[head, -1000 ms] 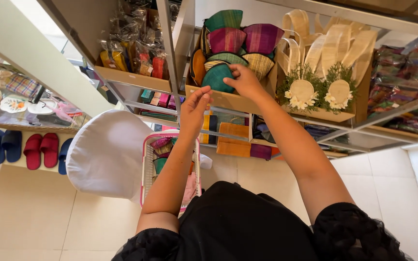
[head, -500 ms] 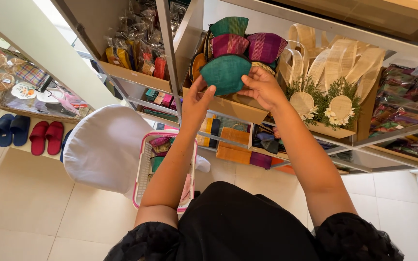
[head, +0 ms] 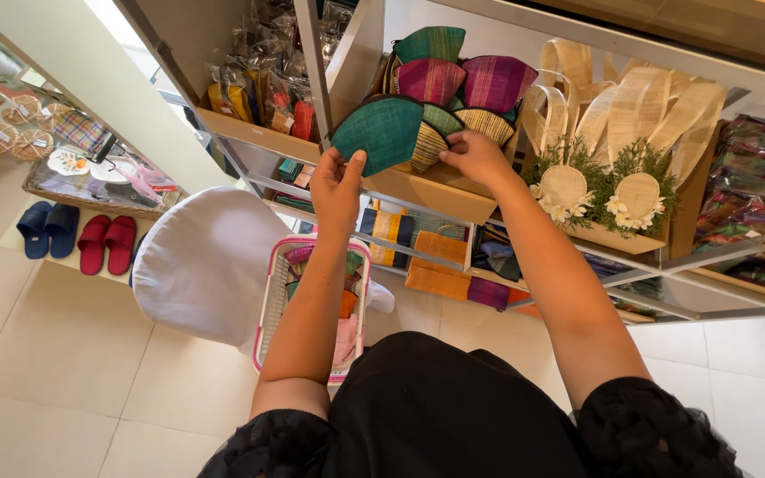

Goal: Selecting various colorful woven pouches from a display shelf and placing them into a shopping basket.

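Note:
A teal woven pouch point(head: 381, 133), half-round in shape, is lifted just in front of a wooden tray point(head: 440, 193) on a metal shelf. My left hand point(head: 336, 188) grips its lower left edge. My right hand point(head: 474, 157) rests on a yellow-striped pouch point(head: 427, 146) beside it, fingers against the pile. Behind stand more woven pouches in magenta point(head: 431, 78), purple point(head: 495, 81) and green point(head: 433, 41), upright in the tray.
Straw bags with white flowers point(head: 602, 181) sit right of the tray. Wrapped packets point(head: 254, 99) fill the left shelf. A pink-rimmed basket point(head: 313, 305) and a white-covered chair point(head: 205, 262) stand below. Slippers point(head: 77, 237) lie at left on a low shelf.
The teal pouch has come up out of the pile and forward, now held larger in front of the tray. My left hand has dropped to its lower edge.

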